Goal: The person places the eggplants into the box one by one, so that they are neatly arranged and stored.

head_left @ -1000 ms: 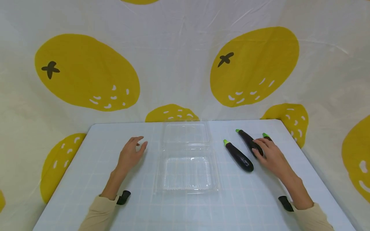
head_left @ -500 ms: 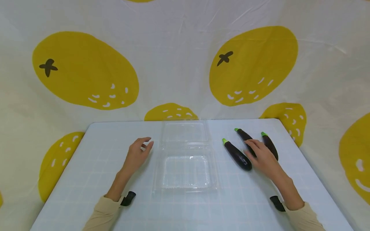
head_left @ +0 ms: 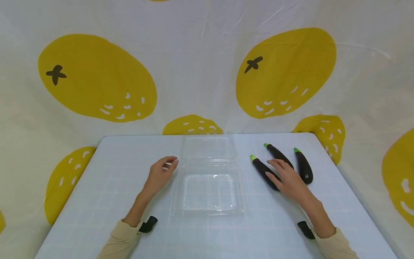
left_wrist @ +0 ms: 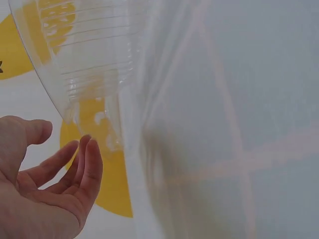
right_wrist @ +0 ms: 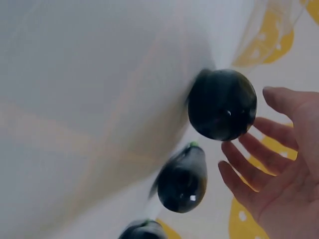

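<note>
- My right hand (head_left: 289, 180), right of centre in the head view, grasps nothing: its fingers are spread and relaxed, over the lower part of the near eggplant (head_left: 261, 171).
- In the right wrist view I see that eggplant's round dark end at right of centre, between my thumb and my fingers. A gap shows on the thumb side; whether a fingertip touches the skin, I cannot tell.
- The near eggplant slants from its green tip, at upper left, down to its thick end at lower right, partly hidden by my hand.
- The middle eggplant (head_left: 279, 154) lies just beyond it, higher in the frame, at a similar slant, its lower end partly behind my hand.
- The far eggplant (head_left: 304, 167) lies furthest right, with its green tip pointing up the frame.
- My left hand (head_left: 160, 175), left of centre, is empty too, its fingers loosely bent, near the left side of the clear box (head_left: 208, 192).
- The box sits at centre, its lid (head_left: 208, 147) laid back above it in the frame.
- All this is on a pale checked table (head_left: 207, 237); a white cloth (head_left: 197, 64) with big yellow fruit shapes fills the upper frame.
- My beige sleeves (head_left: 118, 241) enter at lower left and lower right.
</note>
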`<state>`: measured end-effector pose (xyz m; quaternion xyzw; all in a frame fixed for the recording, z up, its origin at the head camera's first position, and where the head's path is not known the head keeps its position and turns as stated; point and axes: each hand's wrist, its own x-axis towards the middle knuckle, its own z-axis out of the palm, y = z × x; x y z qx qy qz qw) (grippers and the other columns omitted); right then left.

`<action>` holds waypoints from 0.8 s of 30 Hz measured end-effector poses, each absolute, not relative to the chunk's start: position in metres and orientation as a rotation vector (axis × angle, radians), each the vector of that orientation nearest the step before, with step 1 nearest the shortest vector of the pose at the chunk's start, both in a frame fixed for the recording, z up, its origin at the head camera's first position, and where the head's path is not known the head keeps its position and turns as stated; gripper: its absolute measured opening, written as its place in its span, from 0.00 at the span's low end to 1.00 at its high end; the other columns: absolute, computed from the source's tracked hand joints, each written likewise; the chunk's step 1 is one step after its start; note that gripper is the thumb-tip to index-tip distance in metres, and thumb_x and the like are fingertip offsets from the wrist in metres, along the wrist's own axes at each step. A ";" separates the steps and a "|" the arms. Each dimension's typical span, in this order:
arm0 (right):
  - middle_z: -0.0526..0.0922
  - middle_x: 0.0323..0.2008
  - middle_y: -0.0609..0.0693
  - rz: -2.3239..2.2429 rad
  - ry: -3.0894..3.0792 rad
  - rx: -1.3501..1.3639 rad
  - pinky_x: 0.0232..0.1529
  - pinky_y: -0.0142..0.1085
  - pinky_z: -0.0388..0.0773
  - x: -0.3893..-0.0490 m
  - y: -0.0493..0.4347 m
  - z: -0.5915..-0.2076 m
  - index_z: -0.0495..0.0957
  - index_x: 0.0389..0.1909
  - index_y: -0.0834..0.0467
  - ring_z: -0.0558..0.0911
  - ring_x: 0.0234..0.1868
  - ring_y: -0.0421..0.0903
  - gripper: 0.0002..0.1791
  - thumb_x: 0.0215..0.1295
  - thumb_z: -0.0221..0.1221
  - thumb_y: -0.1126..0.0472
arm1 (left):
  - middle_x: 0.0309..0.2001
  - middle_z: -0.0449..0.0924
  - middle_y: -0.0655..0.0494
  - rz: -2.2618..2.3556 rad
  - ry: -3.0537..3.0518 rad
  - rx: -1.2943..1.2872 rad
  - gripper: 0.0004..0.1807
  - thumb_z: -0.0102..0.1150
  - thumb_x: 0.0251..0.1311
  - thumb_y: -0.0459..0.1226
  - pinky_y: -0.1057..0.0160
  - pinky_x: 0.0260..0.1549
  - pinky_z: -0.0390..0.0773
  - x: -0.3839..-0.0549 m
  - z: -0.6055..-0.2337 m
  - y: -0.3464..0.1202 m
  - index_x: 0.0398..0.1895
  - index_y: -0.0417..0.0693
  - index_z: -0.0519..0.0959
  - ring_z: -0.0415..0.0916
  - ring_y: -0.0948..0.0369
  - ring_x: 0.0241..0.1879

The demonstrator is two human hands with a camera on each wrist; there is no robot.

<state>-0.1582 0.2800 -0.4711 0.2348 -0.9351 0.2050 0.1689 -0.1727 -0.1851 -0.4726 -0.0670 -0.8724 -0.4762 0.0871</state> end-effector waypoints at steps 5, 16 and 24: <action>0.78 0.57 0.63 0.602 -2.695 0.658 0.57 0.61 0.76 -0.157 0.275 -0.472 0.77 0.61 0.65 0.78 0.56 0.63 0.24 0.67 0.68 0.62 | 0.46 0.86 0.46 -1.446 -2.620 -0.174 0.15 0.64 0.71 0.40 0.67 0.39 0.81 -0.173 -0.472 -0.182 0.54 0.40 0.84 0.82 0.53 0.41; 0.79 0.58 0.64 0.584 -2.838 0.572 0.60 0.60 0.75 -0.152 0.268 -0.472 0.74 0.64 0.65 0.79 0.59 0.64 0.26 0.69 0.67 0.58 | 0.39 0.84 0.45 -1.649 -2.633 -0.153 0.14 0.64 0.71 0.38 0.69 0.27 0.80 -0.173 -0.473 -0.179 0.53 0.38 0.84 0.80 0.50 0.31; 0.78 0.61 0.65 0.616 -2.895 0.494 0.59 0.60 0.76 -0.150 0.267 -0.476 0.72 0.67 0.63 0.79 0.60 0.63 0.29 0.70 0.66 0.57 | 0.38 0.84 0.40 -1.748 -2.606 -0.141 0.16 0.65 0.71 0.40 0.68 0.26 0.78 -0.172 -0.476 -0.181 0.52 0.36 0.83 0.78 0.52 0.27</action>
